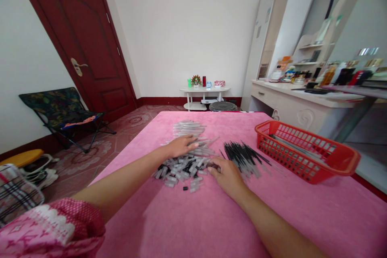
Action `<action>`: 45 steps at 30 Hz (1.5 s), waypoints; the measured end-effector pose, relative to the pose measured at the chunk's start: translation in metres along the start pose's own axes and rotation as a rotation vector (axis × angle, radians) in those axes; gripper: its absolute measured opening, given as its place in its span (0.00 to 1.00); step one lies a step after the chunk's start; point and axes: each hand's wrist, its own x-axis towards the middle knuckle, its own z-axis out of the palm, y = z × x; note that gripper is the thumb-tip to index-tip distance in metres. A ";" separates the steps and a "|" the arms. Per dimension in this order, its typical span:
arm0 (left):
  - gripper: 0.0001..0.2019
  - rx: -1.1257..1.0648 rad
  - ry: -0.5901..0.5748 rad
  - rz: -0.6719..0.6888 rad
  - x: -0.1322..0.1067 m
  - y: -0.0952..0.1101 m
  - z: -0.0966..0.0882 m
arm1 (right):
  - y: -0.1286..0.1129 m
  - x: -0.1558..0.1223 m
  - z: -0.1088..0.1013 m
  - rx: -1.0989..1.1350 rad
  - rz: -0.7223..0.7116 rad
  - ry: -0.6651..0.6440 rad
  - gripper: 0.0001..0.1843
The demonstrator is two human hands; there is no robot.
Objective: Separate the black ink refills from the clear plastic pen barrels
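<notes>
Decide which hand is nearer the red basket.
Right. The right hand lies beside the black refills, left of the red basket; the left hand rests farther left, on the clear tubes.

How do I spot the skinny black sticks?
Find the pink tablecloth. On its right side sits a red basket, and just left of that lies the pile of black sticks. They are thin, long and dark, unlike the stubby clear pieces heaped beside them.

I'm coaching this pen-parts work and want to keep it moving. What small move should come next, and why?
Probably pinch one piece from the right edge of the small-parts pile with the right hand: its fingers touch that edge, while the left hand lies open on the clear tubes. Whether the right fingers grip one now is hidden.
</notes>
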 end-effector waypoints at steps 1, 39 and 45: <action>0.30 -0.014 -0.029 0.016 0.000 0.001 -0.001 | 0.000 0.000 0.000 0.005 0.000 -0.003 0.07; 0.16 -1.438 1.054 -0.485 -0.023 0.031 -0.015 | 0.004 -0.002 0.004 0.109 -0.056 0.243 0.10; 0.11 -1.757 1.301 -0.487 -0.052 0.056 -0.006 | -0.011 -0.005 -0.001 -0.059 -0.035 0.301 0.10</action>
